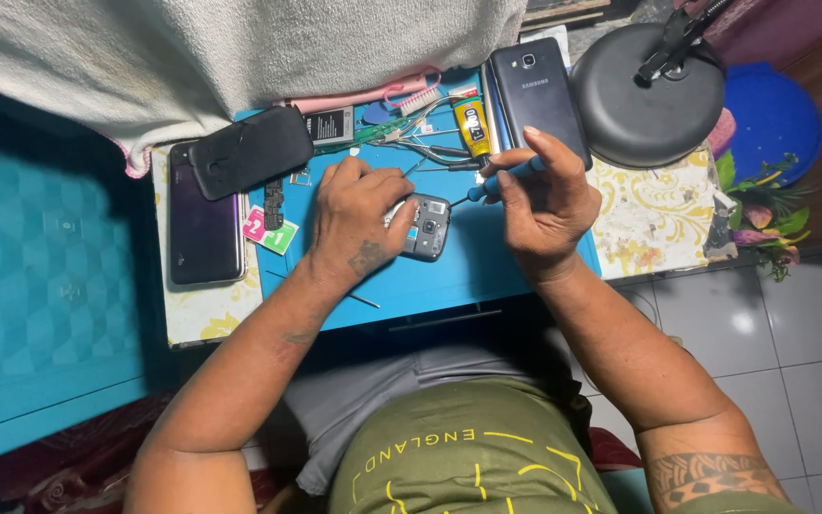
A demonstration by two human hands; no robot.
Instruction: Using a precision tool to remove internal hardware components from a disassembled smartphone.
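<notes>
Centrally, left hand (359,219) clamps the opened phone (422,227); right hand (544,205) pinches a screwdriver (501,177), with glue tube (473,128), tweezers (435,149) and lamp (647,93) crowding behind.

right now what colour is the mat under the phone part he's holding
Bright blue mat, seen in the head view, under the grey phone part that the left hand holds.

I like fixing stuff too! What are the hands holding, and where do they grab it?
The left hand pins the opened grey phone by its left end; the right hand pinches the blue screwdriver around its handle.
</notes>
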